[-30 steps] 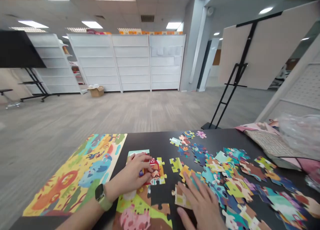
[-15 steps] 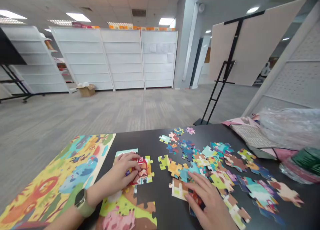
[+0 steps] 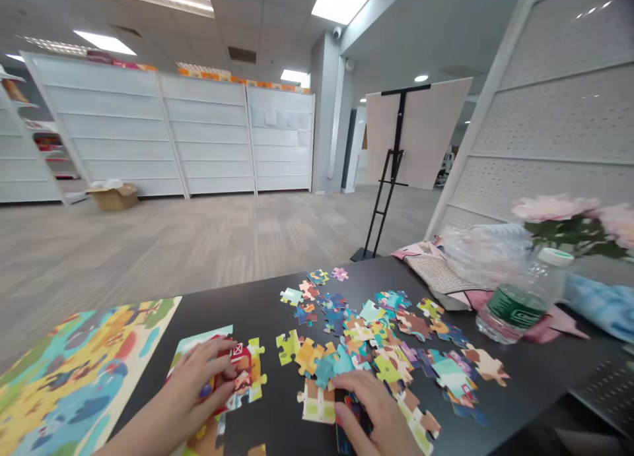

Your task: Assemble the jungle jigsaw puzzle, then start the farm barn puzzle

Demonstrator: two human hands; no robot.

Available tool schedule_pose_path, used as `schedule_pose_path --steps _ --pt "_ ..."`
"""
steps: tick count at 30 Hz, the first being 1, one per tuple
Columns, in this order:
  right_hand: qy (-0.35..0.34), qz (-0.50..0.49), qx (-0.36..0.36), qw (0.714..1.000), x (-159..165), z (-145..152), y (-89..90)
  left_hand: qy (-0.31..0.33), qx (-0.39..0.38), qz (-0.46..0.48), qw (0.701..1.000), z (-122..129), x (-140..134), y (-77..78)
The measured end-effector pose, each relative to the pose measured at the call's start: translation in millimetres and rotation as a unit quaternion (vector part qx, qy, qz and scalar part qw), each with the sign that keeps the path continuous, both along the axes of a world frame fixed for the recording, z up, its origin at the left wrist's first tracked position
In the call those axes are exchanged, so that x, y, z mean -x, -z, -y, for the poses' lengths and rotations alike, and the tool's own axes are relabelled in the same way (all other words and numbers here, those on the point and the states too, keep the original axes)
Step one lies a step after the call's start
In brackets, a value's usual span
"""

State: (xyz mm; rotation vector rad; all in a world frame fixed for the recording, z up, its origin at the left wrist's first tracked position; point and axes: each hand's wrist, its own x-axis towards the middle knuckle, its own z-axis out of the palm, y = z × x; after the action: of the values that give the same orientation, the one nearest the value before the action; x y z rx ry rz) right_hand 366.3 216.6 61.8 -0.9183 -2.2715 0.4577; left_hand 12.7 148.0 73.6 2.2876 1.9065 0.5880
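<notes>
My left hand [image 3: 198, 383] rests over a partly joined jigsaw puzzle [image 3: 255, 370], its fingers spread and a little bent, covering part of a red barn picture. At the centre right, my right hand [image 3: 379, 410] lies on loose puzzle pieces [image 3: 359, 330], thumb apart from the fingers. A dark puzzle piece [image 3: 345, 436] shows beneath the thumb and the fingers, partly hidden. Just left of that hand is a brown and cream puzzle piece [image 3: 317, 401]. The lower part of the joined puzzle runs out of view.
A colourful picture sheet [image 3: 89, 377] covers the left of the black table [image 3: 232, 311]. On the right stand a plastic bottle [image 3: 520, 304], clear plastic wrapping [image 3: 488, 251] and pink flowers [image 3: 559, 208]. An easel [image 3: 391, 172] and white shelves [image 3: 203, 132] are beyond.
The view has turned right and tilted up, bringing the whole bottle and the flowers into sight. Both hands stay over the same puzzle parts; the right fingers have shifted slightly.
</notes>
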Motion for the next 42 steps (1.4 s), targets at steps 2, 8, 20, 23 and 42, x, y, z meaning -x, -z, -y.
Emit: schedule_pose_path --steps 2,8,20,23,42 --pt "-0.001 -0.003 0.010 1.000 1.4 0.5 -2.1 -0.002 -0.004 -0.004 1.000 0.0 0.4 0.4" --pt "0.010 -0.018 0.042 0.999 7.8 6.6 -13.2 0.007 0.005 -0.015 1.000 1.2 -0.5 -2.3" --pt "0.236 -0.459 -0.183 0.837 -3.5 19.7 -5.1 0.010 0.037 -0.008 0.999 1.9 -2.1 -8.7" --pt "0.255 -0.469 -0.145 0.833 -10.6 24.0 3.4 0.011 0.031 -0.015 0.999 1.7 -0.4 -4.3" --pt "0.342 -0.039 -0.007 0.939 -59.7 -10.7 3.6 0.039 -0.064 -0.042 0.996 -10.6 29.5 42.3"
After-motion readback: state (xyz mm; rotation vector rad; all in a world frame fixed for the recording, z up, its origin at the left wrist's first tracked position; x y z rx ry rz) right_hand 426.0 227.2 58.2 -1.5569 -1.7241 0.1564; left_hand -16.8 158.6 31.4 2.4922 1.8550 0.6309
